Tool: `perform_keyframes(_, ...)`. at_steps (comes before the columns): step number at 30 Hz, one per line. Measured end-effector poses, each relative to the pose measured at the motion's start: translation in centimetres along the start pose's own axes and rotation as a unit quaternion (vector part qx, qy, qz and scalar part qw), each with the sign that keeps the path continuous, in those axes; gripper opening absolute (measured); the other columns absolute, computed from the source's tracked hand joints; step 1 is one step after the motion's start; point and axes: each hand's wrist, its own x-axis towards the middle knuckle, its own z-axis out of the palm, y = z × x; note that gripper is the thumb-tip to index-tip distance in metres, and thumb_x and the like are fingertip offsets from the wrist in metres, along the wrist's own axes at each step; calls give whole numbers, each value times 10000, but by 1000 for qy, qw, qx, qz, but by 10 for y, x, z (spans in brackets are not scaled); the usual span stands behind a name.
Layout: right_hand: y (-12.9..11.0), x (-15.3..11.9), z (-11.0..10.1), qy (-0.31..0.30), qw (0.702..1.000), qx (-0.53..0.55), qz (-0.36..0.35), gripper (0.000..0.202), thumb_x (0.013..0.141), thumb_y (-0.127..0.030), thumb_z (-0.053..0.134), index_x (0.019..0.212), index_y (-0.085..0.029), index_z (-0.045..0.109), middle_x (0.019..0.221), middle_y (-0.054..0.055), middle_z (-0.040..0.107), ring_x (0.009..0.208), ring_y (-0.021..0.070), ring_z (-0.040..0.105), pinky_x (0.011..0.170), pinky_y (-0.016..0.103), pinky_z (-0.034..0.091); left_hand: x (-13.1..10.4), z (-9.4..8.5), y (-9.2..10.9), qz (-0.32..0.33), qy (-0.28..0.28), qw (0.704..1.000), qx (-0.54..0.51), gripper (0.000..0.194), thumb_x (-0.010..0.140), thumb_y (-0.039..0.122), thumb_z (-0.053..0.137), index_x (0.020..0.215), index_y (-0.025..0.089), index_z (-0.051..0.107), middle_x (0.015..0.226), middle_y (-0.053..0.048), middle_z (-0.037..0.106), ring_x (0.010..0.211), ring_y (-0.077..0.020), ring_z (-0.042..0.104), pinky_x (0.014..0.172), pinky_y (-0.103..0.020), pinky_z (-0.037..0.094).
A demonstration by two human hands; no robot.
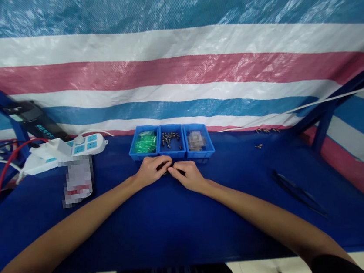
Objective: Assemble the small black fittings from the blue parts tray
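My left hand [153,170] and my right hand [188,174] meet fingertip to fingertip just in front of three small blue bins. Both have their fingers pinched together, and whatever lies between them is too small and hidden to name. The left bin [132,155] holds green plastic pieces [145,143]. In the middle bin [164,152] lie several small dark metal parts [169,145]. Clear, flat plastic pieces [196,141] fill part of the right bin [212,149].
White power strips [91,143] with red and white cables stand at the left, near a pixelated flat object [78,179]. Several small metal pieces [267,130] lie at the back right, two more [259,146] closer. Dark-framed glasses [298,193] rest on the blue table [153,231].
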Motion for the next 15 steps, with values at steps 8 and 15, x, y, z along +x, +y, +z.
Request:
perform_keyframes(8,0,0,0,-4,1000,7,8,374,929,-314,439,591,-157,474,569,-19,453,533,87,423,547,216,328,1,-1,2,-2,-5,1000,-1,141,896,236,518,867,152,627,689,6,651,529,-62,563,539,-160,429)
perform_keyframes(15,-2,-1,-1,22,1000,6,7,323,923,-305,457,651,-152,540,614,-4,513,561,95,465,578,221,364,0,0,1,-1,-9,1000,0,136,897,235,517,873,151,622,671,14,641,519,-59,556,533,-162,424)
